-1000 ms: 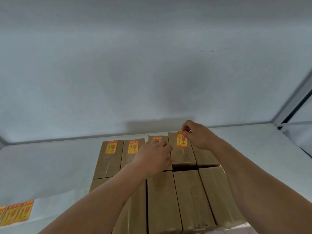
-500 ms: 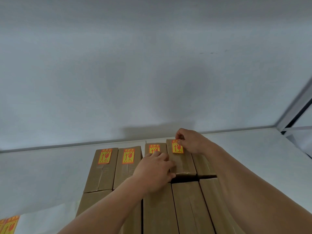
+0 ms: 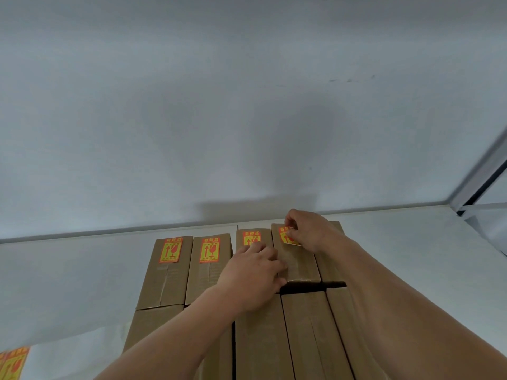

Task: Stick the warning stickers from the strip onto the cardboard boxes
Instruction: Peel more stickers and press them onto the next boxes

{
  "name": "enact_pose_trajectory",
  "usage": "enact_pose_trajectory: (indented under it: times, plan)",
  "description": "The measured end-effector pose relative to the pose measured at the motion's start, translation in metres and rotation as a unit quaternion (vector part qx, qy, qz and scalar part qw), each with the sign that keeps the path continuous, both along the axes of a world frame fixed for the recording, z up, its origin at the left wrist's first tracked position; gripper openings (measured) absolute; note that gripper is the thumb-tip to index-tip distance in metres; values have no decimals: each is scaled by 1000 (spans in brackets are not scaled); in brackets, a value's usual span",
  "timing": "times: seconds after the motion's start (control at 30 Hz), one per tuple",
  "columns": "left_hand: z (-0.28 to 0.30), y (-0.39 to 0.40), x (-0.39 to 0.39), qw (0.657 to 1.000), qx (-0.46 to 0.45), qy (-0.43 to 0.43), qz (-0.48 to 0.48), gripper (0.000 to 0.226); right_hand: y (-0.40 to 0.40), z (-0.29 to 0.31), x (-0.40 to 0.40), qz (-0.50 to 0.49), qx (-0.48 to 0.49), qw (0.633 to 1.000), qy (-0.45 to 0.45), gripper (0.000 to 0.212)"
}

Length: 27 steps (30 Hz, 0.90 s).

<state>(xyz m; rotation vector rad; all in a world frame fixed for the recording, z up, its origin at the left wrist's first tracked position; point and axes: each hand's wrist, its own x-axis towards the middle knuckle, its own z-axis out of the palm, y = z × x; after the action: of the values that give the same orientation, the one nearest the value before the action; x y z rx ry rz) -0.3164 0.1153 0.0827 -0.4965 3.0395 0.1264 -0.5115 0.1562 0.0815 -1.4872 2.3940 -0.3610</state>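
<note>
Your cardboard boxes (image 3: pixel 301 333) lie flat on the white table (image 3: pixel 68 283) in two rows, packed side by side, each long axis running away from you toward the grey wall (image 3: pixel 247 105). In the far row, the first box (image 3: pixel 164 272), the second box (image 3: pixel 208 267) and the third box (image 3: pixel 253 235) each carry a red-and-yellow warning sticker at the far end, its arrows pointing toward the wall. On the fourth box (image 3: pixel 297 264), your right hand (image 3: pixel 310 231) pinches the top corner of a sticker (image 3: pixel 286 237) with curled fingers; the label sits slightly tilted, long side along the box, and you cannot tell from this view whether it is fully stuck down. Your left hand (image 3: pixel 252 275) rests palm-down, fingers relaxed and together, across the third box and the edge of the fourth, covering the lower part of the third box's sticker. The strip (image 3: pixel 13 363) of remaining stickers lies at the near left edge of the table, well apart from the boxes.
</note>
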Motion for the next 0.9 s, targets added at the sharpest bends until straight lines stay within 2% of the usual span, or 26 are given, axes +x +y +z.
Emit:
enact_pose_trajectory:
  times: [0.3, 0.53, 0.9]
  plan:
    - [6, 4, -3, 1000, -8, -18, 3, 44, 11, -1, 6, 28, -53, 996, 63, 14]
    - [6, 7, -5, 1000, -16, -27, 0, 45, 35, -9, 7, 28, -6, 996, 82, 46]
    - [3, 9, -3, 1000, -9, -19, 5, 43, 27, -8, 13, 24, 20, 994, 101, 51]
